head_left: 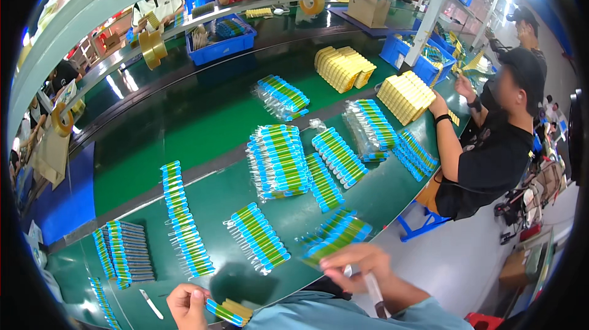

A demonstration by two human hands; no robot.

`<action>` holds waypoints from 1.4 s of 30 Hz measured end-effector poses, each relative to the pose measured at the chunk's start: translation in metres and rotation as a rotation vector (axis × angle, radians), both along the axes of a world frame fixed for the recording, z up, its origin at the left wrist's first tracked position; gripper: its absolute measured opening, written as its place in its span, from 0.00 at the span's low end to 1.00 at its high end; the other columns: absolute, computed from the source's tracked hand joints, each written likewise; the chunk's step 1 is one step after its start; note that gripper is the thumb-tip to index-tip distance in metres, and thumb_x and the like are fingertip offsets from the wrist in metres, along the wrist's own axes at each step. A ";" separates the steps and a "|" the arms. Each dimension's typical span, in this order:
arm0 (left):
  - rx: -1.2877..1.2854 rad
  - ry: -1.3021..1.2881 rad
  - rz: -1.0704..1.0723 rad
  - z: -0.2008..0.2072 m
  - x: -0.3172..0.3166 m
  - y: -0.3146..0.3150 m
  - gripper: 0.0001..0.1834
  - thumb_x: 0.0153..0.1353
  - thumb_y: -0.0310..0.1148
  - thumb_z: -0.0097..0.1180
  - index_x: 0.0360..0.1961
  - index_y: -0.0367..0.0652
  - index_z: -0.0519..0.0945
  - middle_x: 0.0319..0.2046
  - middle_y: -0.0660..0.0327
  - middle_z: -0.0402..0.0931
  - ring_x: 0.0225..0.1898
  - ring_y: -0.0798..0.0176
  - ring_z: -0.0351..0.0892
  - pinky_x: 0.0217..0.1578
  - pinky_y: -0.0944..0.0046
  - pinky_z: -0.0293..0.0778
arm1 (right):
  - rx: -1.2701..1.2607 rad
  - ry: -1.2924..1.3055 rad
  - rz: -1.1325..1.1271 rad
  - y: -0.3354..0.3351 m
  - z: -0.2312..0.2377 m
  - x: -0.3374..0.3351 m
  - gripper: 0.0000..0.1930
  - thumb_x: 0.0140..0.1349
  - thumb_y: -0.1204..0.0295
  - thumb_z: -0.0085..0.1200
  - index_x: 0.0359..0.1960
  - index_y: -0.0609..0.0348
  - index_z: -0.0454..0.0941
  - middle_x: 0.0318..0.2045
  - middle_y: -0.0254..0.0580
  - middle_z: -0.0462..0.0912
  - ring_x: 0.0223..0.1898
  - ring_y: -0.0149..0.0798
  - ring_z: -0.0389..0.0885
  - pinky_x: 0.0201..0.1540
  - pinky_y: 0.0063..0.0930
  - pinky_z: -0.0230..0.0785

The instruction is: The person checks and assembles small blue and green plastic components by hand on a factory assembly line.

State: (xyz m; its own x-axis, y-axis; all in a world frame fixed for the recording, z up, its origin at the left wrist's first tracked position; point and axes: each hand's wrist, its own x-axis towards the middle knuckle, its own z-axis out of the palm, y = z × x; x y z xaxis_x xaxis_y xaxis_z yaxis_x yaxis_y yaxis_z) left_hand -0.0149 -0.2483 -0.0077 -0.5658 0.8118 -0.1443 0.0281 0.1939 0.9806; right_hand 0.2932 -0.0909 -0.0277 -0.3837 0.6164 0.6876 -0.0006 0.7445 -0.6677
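Observation:
My left hand [187, 306], at the lower edge, is closed around a few slim blue-and-green-handled pieces [224, 313] with yellowish parts beside them. My right hand [362, 267] is blurred, its fingers curled around a white stick-like tool [373, 292] with a dark end. Its fingertips reach the near edge of a smeared stack of blue-and-green pieces [337, 235]; whether they grip it I cannot tell. A flat row of the same pieces [259, 238] with clear tips lies between my hands, and a longer row [184, 226] lies further left.
A tall pile of wrapped pieces [279, 161] stands mid-table. Grey-backed stacks [132, 253] and a white knife-like tool [151, 304] lie left. Yellow stacks [343, 67] and blue bins [221, 45] are farther back. A co-worker [491, 140] sits at the right. Tape rolls [151, 49] hang overhead.

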 end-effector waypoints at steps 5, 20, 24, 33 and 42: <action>-0.007 0.037 -0.039 -0.003 -0.009 0.012 0.05 0.69 0.27 0.58 0.34 0.38 0.80 0.31 0.67 0.78 0.31 0.74 0.71 0.33 0.72 0.65 | -0.474 -0.211 0.044 -0.040 -0.025 -0.016 0.13 0.55 0.78 0.71 0.29 0.57 0.74 0.37 0.40 0.89 0.32 0.31 0.89 0.24 0.22 0.71; -0.057 -0.026 -0.157 -0.022 -0.008 0.017 0.03 0.65 0.27 0.62 0.35 0.39 0.81 0.32 0.64 0.80 0.32 0.70 0.76 0.33 0.70 0.69 | -0.379 -0.079 -0.434 -0.038 -0.057 0.055 0.21 0.60 0.82 0.64 0.28 0.56 0.58 0.28 0.52 0.88 0.30 0.37 0.89 0.29 0.25 0.76; 0.022 0.016 -0.200 -0.032 -0.007 0.024 0.13 0.71 0.35 0.57 0.30 0.36 0.77 0.25 0.61 0.79 0.24 0.73 0.73 0.27 0.72 0.67 | -0.332 -0.074 -0.524 -0.039 -0.077 0.064 0.20 0.58 0.83 0.63 0.28 0.56 0.57 0.30 0.55 0.88 0.34 0.38 0.90 0.32 0.25 0.77; 0.007 -0.027 -0.255 -0.028 0.005 0.036 0.09 0.69 0.31 0.58 0.34 0.35 0.79 0.29 0.59 0.82 0.25 0.71 0.75 0.28 0.71 0.70 | -0.315 -0.059 -0.509 -0.037 -0.075 0.055 0.20 0.54 0.83 0.62 0.31 0.57 0.57 0.46 0.64 0.80 0.43 0.49 0.88 0.46 0.36 0.78; 0.043 -0.099 -0.213 -0.022 0.016 0.043 0.10 0.69 0.30 0.58 0.32 0.35 0.80 0.26 0.62 0.81 0.23 0.75 0.72 0.25 0.73 0.67 | -0.252 -0.143 -0.692 -0.022 -0.066 0.073 0.16 0.63 0.74 0.58 0.32 0.56 0.57 0.45 0.55 0.79 0.48 0.43 0.78 0.58 0.41 0.67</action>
